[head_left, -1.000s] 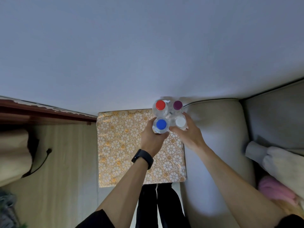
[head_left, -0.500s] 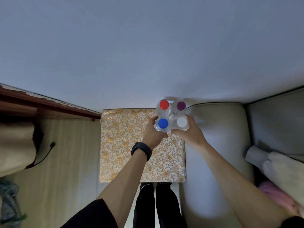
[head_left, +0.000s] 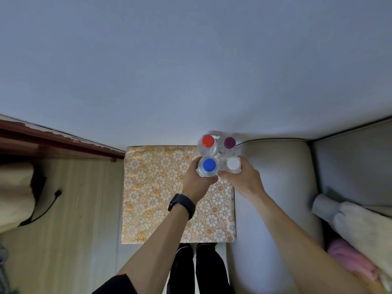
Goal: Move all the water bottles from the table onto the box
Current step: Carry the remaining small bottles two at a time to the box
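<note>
Head view: 4 bottles, bodies behind caps and hands.

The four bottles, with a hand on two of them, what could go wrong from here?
The left hand grips the blue-capped bottle and the right hand the white-capped bottle, both packed against the red-capped bottle and purple-capped bottle; lifting them may well tip those two. The cluster stands at the far right corner of the patterned surface, so a tipped bottle could roll off the edge.
</note>
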